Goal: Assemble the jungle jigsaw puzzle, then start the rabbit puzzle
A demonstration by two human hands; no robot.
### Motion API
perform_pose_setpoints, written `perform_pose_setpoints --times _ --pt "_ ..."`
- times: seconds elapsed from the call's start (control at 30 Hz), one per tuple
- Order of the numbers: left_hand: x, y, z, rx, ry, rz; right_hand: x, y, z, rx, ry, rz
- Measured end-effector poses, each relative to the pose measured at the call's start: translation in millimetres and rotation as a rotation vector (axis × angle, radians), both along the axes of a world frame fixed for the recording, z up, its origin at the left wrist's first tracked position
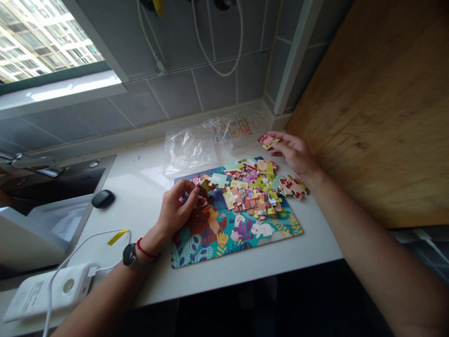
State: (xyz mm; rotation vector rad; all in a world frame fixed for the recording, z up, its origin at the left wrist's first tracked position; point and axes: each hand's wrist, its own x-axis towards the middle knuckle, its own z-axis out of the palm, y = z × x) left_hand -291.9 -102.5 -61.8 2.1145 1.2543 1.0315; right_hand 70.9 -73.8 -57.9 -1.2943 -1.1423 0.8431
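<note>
A loose heap of puzzle pieces [250, 189] covers the upper right part of a colourful animal-picture board [238, 243] on the counter. My left hand [177, 206], over the board's left side, pinches a puzzle piece [205, 187] with green and dark edges. To the right of the heap and a little above it, my right hand [293, 152] grips a pink and yellow-green puzzle piece [268, 140] between thumb and fingers. Below that hand, several brown and pink pieces [293, 186] lie at the heap's right edge.
Crumpled clear plastic [191, 152] and a bagged picture sheet [235, 130] lie along the wall. At left are a black mouse [103, 199], a white power bank [49, 292] with a cable, and a sink [80, 175]. A wooden panel [379, 117] stands at right.
</note>
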Motion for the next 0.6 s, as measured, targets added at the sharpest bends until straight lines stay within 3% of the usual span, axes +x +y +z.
perform_pose_setpoints --times 0.17,0.3,0.47,0.6 --pt "-2.1 6.1 -3.0 0.043 0.084 0.047 14.0 -17.2 -11.5 -0.038 -0.264 0.185" --pt "-3.0 8.5 -5.2 0.020 0.142 0.045 18.3 -20.7 -18.4 -0.059 -0.438 0.251" --pt "-3.8 9.8 -6.5 -0.019 0.142 0.037 14.4 -17.4 -19.0 -0.053 -0.366 0.196" --pt "-3.8 10.8 -5.2 0.013 0.120 -0.002 11.7 -10.8 -21.4 0.034 -0.123 0.069"
